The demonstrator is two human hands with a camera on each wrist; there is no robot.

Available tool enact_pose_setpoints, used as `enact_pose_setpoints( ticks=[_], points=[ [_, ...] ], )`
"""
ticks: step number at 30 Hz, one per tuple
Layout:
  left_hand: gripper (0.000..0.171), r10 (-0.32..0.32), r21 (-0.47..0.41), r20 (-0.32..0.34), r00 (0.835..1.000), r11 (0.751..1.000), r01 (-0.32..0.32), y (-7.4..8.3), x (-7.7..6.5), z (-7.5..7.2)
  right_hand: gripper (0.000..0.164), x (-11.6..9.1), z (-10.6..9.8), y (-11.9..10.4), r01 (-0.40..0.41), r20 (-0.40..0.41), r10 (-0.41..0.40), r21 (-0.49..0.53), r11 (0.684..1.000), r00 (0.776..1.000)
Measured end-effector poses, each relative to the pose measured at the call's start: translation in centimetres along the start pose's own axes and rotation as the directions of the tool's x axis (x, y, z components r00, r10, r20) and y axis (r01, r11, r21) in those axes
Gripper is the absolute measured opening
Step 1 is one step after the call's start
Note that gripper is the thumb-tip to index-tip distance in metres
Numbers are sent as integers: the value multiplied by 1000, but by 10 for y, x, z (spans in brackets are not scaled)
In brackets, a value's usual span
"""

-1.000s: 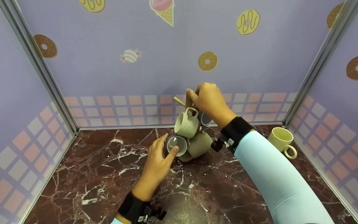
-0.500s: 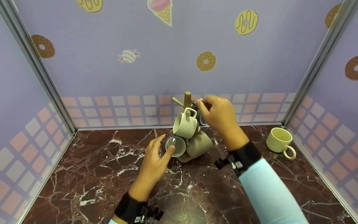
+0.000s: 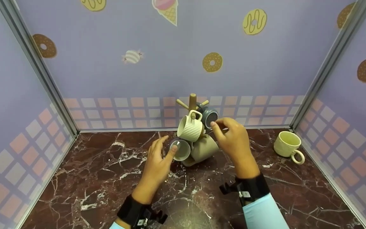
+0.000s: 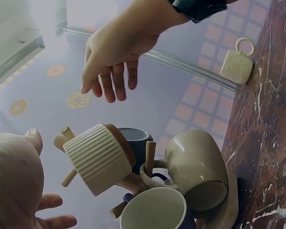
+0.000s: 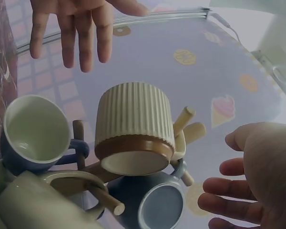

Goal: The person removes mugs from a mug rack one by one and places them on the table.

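A wooden mug tree (image 3: 193, 101) stands near the back wall with several mugs hung on its pegs. A cream ribbed mug (image 3: 190, 129) hangs at its front. Below it are a dark blue mug (image 5: 25, 150) with a pale inside and a grey-beige mug (image 3: 206, 149). Behind, to the right, hangs a blue-grey mug (image 3: 210, 117). My left hand (image 3: 156, 160) is beside the dark blue mug, fingers extended; the wrist views show it apart from the mugs. To the right of the tree my right hand (image 3: 234, 140) holds nothing, its fingers loosely bent.
A yellow-green mug (image 3: 286, 144) stands upright on the dark marbled table (image 3: 106, 171) at the far right, handle toward the front. Patterned wall panels (image 3: 132, 79) enclose the back and both sides.
My right hand has let go of the tree's post top and moved down and right, past the blue-grey mug, uncovering it. My left hand has barely shifted. The hung mugs stay in place.
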State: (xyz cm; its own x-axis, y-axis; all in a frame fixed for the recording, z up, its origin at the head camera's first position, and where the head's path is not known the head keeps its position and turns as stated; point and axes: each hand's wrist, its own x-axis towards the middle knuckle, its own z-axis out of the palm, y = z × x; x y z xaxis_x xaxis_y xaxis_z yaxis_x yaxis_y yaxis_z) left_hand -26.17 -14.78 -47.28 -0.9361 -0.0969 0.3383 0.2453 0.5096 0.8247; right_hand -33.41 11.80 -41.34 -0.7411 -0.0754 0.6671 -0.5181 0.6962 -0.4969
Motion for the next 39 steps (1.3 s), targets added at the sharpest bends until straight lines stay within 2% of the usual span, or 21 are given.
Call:
enact_pose_setpoints(
  ticks=[5,10,13,15,19,22,29,36,39],
  points=[
    [65,-10,-46,-13,1000,999,9,4,6,3,25,-8,5,8,-17,-19,18,68,998,1000],
    [74,-41,-111,-17,999,993,39,10,14,6,34,-13,13,14,-71,30,67,150,986,997],
    [82,-70,-143,2,998,987,69,14,20,7,38,-16,16,14,-100,50,92,198,975,995],
    [86,-95,-176,18,995,980,97,16,24,9,39,-18,17,13,-113,62,102,232,966,993],
    [93,-163,-267,46,986,949,169,17,36,14,40,-21,19,11,-126,97,102,291,948,990],
    [96,-189,-310,60,980,930,199,19,46,20,39,-21,19,11,-135,96,110,320,938,989],
    [102,-186,-287,76,980,937,200,22,69,30,36,-21,18,11,-170,81,150,381,909,985],
    [109,-191,-230,103,976,950,210,22,77,37,38,-22,22,14,-170,81,149,415,894,985],
    [107,-194,-241,101,976,947,214,23,80,40,39,-23,22,17,-186,90,163,414,891,983]
  ],
)
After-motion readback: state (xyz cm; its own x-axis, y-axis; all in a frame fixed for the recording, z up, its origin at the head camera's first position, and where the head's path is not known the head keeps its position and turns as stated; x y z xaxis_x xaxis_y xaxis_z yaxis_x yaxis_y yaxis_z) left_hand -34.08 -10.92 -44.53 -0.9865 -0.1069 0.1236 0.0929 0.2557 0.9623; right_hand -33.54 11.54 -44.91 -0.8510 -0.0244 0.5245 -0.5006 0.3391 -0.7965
